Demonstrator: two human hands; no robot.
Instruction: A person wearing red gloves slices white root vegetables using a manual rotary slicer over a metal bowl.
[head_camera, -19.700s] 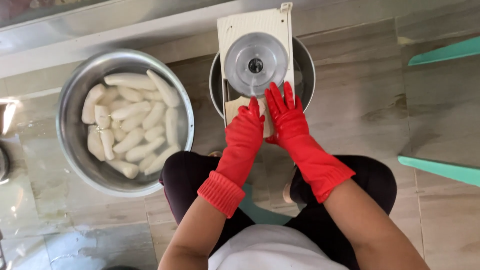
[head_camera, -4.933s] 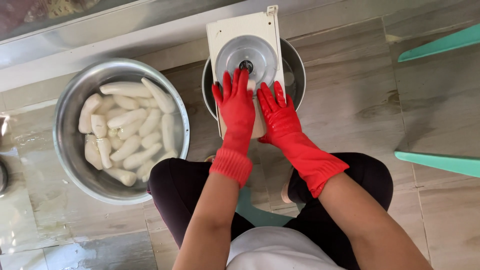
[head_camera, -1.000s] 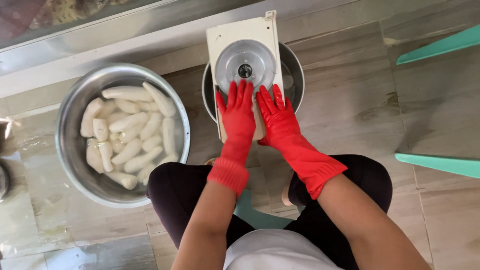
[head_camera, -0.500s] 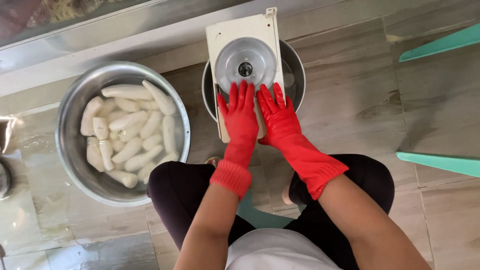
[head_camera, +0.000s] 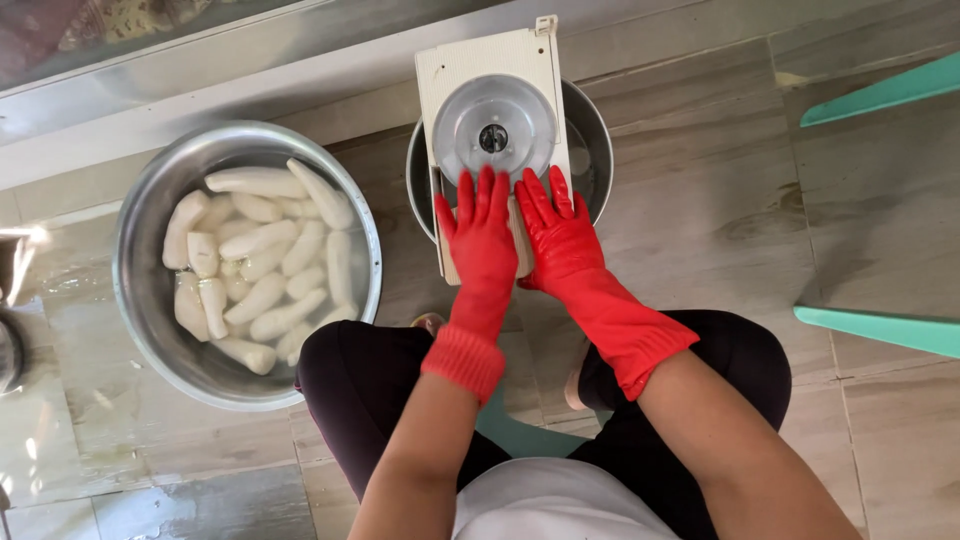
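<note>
Left hand (head_camera: 482, 232) and right hand (head_camera: 560, 235), red-gloved, pressed flat, fingers spread, on cream slicer board (head_camera: 470, 70) at upper centre; anything beneath them hidden. Dark basin (head_camera: 592, 140) mostly covered.

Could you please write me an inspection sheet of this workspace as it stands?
Surface: tiled floor, wet at the left.
Job's things: cream slicer board with a round metal blade disc, laid across a dark basin.
Clutter: steel bowl holding peeled white roots in water.
Hands: left hand and right hand in red rubber gloves, flat on the board below the disc; whatever lies under them is hidden.
Cables: nothing seen.
Surroundings: turquoise furniture edges at right; metal ledge along the top.
</note>
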